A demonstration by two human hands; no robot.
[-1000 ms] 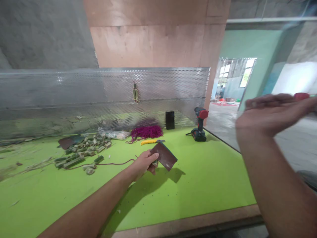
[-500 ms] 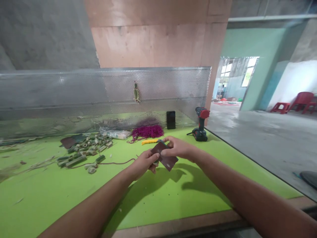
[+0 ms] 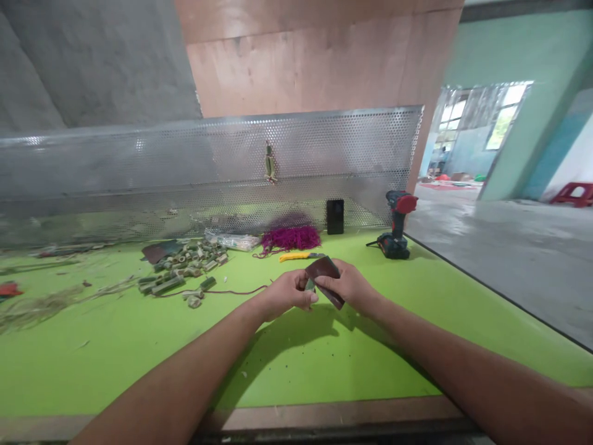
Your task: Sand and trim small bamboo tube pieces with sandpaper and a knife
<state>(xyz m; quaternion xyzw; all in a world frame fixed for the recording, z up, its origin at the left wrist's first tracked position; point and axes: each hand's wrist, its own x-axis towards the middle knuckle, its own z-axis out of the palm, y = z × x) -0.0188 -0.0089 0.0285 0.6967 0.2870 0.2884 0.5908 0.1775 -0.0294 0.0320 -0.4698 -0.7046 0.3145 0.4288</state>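
My right hand (image 3: 353,285) grips a folded piece of dark brown sandpaper (image 3: 325,269), the thumb lying on top of it. Just left of it, my left hand (image 3: 288,290) is closed with thumb and fingers on a small green bamboo piece (image 3: 310,285), mostly hidden by the fingers and partly behind the sandpaper. Both hands are above the green tabletop (image 3: 278,358). Beyond them lies a yellow utility knife (image 3: 295,256). A dark red cord (image 3: 222,292) runs across the table toward my left hand.
A heap of cut bamboo pieces (image 3: 192,261) lies left, beside another dark sheet (image 3: 157,251). Behind are a plastic packet (image 3: 234,241), purple string (image 3: 291,240), a black phone (image 3: 335,216) and a cordless drill (image 3: 397,224). A bamboo figure (image 3: 270,165) hangs on the perforated metal panel (image 3: 222,148).
The sandpaper has turned and been folded narrower in my right hand. My left thumb has come off it, and the green piece now shows. The view has shifted left.
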